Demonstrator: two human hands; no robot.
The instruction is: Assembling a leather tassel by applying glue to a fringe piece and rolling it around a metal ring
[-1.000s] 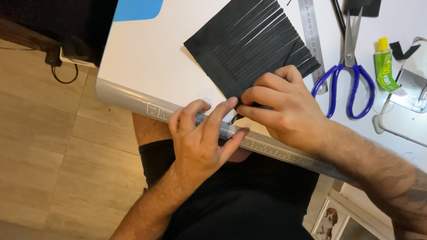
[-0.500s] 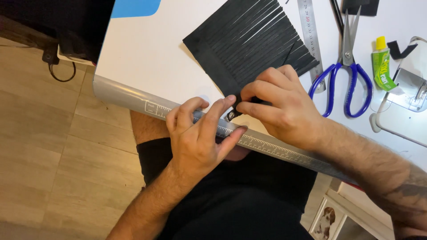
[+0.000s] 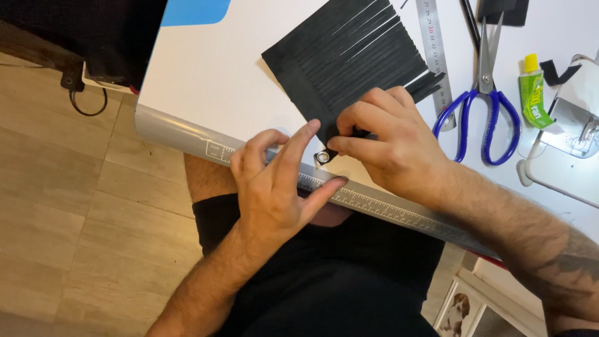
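Fingers (image 3: 349,142) on slit black sheet (image 3: 349,59)

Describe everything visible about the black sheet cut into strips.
The black sheet looks like thin matte paper or foam, roughly square and lying flat at an angle on the white table. Long parallel slits divide most of it into narrow strips, joined along an uncut left band. The right hand covers its lower corner and pinches a strip end beside a small metal eyelet. The left hand rests just below it.
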